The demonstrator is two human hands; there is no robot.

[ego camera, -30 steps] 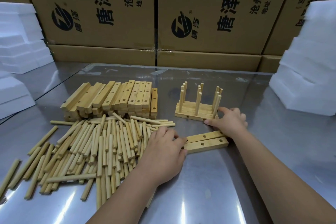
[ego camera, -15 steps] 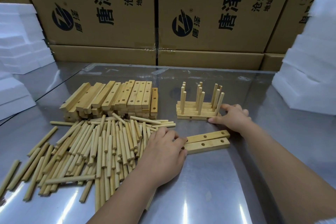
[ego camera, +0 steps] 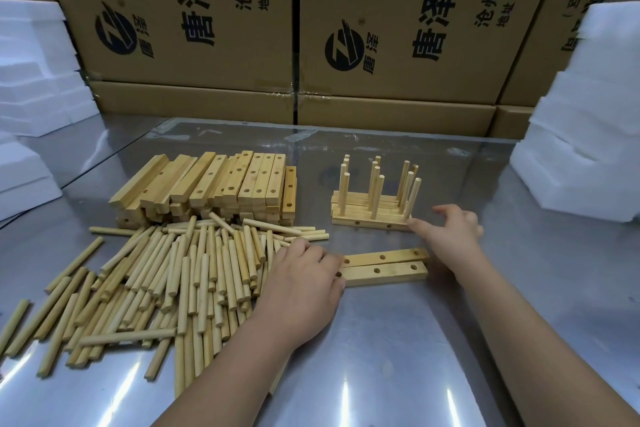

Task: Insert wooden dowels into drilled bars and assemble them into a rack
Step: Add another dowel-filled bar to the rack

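A finished rack of drilled bars with several upright dowels stands right of centre on the steel table. My right hand is beside its front right corner, fingers spread, with only the index fingertip touching the corner. Two loose drilled bars lie side by side in front of the rack. My left hand rests palm down with bent fingers on their left end and on the edge of the dowel pile. What lies under its palm is hidden.
A stack of drilled bars sits behind the dowels. Cardboard boxes wall off the back. White foam blocks stand at the left and at the right. A short wooden piece pokes out under my left forearm.
My right hand held the rack's front right corner; now its fingers have spread and only the index finger touches. My left hand and the two bars have stayed put.
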